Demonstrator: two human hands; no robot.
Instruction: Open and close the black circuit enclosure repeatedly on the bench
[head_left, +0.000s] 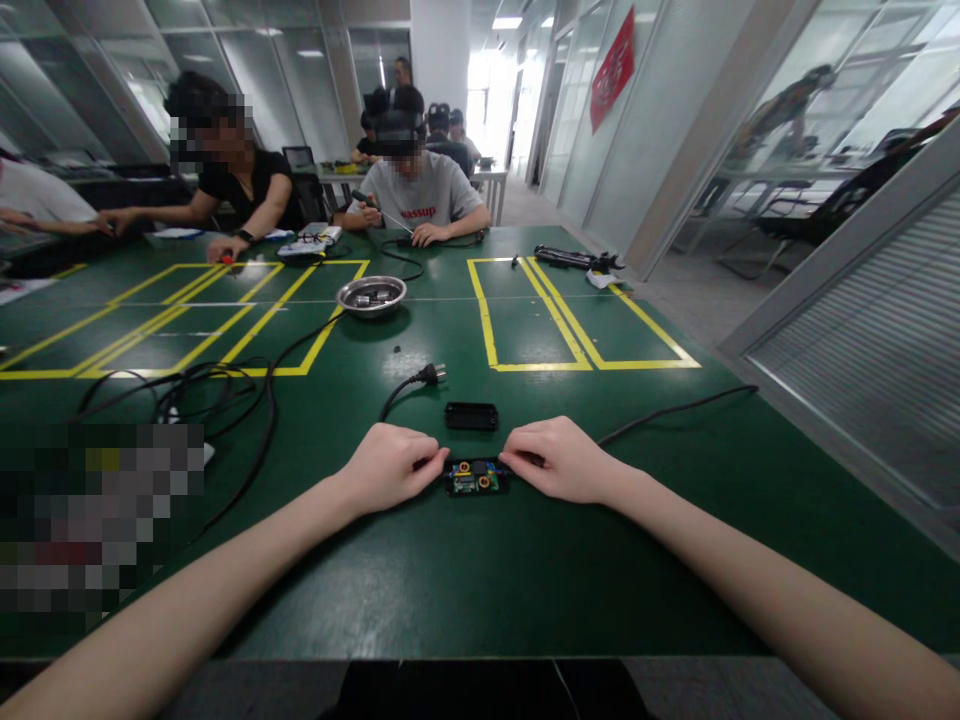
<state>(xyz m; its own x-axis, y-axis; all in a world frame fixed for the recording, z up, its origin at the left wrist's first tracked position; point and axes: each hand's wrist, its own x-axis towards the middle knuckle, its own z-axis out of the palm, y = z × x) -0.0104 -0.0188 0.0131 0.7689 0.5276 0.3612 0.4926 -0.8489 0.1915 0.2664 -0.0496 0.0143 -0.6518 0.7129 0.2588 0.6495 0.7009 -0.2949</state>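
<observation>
An opened black power adapter case (pixel 477 490) lies on the green table with its circuit board (pixel 474 478) facing up. Copper-coloured coils and blue wires show on the board. My left hand (pixel 394 465) is closed in a pinch at the case's left end, where the plug cable (pixel 391 394) runs behind the hand. At the right end my right hand (pixel 562 460) pinches the black cable (pixel 667 408) where it meets the case. Fingers partly hide both cable ends. Just beyond the case lies its black cover (pixel 471 416), hollow side up.
A mains plug (pixel 432 374) lies beyond my left hand. Farther off stands a metal bowl (pixel 371 297) with small metal parts. Coiled black cables (pixel 202 395) lie at left, and a black tool-like object (pixel 574 260) at far right. Co-workers (pixel 420 190) sit across the table (pixel 420 590).
</observation>
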